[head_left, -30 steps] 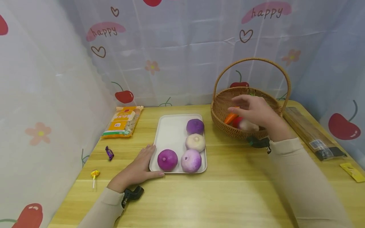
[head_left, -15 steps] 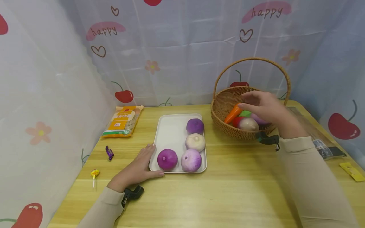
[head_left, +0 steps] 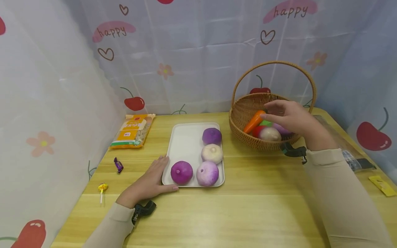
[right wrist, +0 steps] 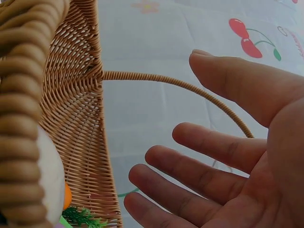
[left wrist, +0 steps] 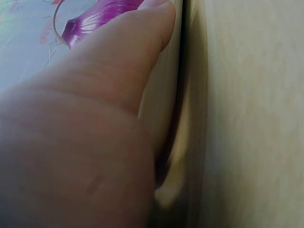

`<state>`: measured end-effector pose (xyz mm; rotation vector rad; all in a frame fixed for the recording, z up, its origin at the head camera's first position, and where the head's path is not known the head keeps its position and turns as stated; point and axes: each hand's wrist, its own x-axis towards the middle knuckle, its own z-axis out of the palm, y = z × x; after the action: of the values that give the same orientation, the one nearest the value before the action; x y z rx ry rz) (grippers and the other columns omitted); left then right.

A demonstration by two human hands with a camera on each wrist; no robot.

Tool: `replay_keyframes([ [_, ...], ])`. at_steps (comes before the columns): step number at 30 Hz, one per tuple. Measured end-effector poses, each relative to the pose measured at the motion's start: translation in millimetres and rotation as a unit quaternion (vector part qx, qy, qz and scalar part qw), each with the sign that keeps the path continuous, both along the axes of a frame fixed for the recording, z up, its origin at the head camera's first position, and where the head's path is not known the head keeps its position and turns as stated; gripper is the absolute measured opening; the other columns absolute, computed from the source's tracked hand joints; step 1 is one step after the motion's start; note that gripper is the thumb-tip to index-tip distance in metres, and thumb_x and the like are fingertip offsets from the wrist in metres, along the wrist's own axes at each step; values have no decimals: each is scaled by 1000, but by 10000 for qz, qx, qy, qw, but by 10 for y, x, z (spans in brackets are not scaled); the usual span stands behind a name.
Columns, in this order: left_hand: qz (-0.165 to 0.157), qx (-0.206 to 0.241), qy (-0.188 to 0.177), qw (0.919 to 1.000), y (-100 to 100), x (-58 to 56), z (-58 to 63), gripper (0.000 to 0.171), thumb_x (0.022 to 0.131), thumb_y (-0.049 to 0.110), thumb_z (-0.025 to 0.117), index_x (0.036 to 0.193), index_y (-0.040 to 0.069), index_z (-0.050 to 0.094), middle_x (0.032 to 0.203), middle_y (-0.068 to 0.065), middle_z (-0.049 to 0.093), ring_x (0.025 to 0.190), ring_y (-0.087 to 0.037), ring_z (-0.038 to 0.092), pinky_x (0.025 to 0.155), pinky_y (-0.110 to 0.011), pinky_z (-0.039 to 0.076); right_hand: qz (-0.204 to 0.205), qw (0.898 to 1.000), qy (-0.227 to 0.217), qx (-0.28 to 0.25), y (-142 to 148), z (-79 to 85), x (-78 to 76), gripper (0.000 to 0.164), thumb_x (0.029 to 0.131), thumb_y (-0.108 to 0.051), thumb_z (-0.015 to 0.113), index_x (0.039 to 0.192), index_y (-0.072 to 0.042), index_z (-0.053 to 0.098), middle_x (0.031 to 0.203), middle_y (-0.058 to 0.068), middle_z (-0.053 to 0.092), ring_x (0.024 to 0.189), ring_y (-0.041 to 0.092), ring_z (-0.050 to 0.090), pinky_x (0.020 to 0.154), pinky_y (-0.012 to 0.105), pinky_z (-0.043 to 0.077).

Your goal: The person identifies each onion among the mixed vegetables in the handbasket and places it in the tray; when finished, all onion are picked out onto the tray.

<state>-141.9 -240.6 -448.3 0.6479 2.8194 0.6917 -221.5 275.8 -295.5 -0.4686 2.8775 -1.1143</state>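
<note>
My left hand lies at the near left corner of a white tray, fingers along its left side and thumb along the front edge. On the tray are several toy onions: a magenta one, a pale purple one, a white one and a dark purple one. Over the right side of a wicker basket hovers my right hand, fingers relaxed and holding nothing. Below it the basket holds an orange carrot, a whitish round piece, and red, green and purple pieces.
The basket's tall handle arches up behind the right hand. At the left are an orange-and-white food packet, a purple-wrapped candy and a lollipop. A yellow sachet lies at the right edge. Patterned curtains surround the table.
My right hand has shifted to the right over the basket, uncovering the carrot and the green and purple pieces. My left hand stays on the tray's corner.
</note>
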Motion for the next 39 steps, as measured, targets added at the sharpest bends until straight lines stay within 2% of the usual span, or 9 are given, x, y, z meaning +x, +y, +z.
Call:
replay_keyframes([
  [7, -18, 13, -15, 10000, 2, -2, 19, 130, 82, 83, 68, 168, 1, 15, 173, -15, 13, 159, -30, 3, 126, -50, 8, 31, 9999, -31, 140, -4, 1, 6, 67, 101, -50, 69, 148, -3, 56, 146, 24, 56, 135, 44, 51, 110, 64, 40],
  [11, -12, 2, -42, 10000, 6, -4, 23, 130, 82, 82, 69, 168, 2, 14, 173, -14, 13, 159, -29, 2, 126, -48, 7, 68, 9999, -86, 76, -5, -4, 4, 67, 102, -49, 70, 148, -3, 55, 146, 24, 56, 135, 44, 51, 110, 64, 40],
  [18, -55, 69, 21, 10000, 6, -12, 20, 128, 83, 78, 72, 167, -1, 16, 173, -18, 15, 159, -34, 4, 126, -52, 8, 104, 9998, -130, -95, -2, -29, -4, 64, 102, -45, 71, 147, -3, 57, 143, 22, 59, 134, 42, 53, 110, 63, 40],
  [28, -8, -13, -74, 10000, 2, -6, 13, 129, 82, 82, 69, 169, 3, 13, 174, -12, 11, 159, -27, 1, 127, -46, 6, 2, 9999, -138, 87, -17, -70, 5, 69, 100, -54, 70, 149, -7, 57, 142, 21, 60, 130, 42, 56, 106, 62, 45],
  [39, -25, 25, -26, 10000, -1, -4, 13, 129, 82, 81, 70, 168, 2, 15, 174, -14, 13, 159, -30, 3, 126, -51, 8, 68, 9998, -181, 62, 2, -93, 7, 67, 100, -50, 72, 149, -7, 57, 144, 21, 59, 131, 42, 56, 104, 61, 47],
])
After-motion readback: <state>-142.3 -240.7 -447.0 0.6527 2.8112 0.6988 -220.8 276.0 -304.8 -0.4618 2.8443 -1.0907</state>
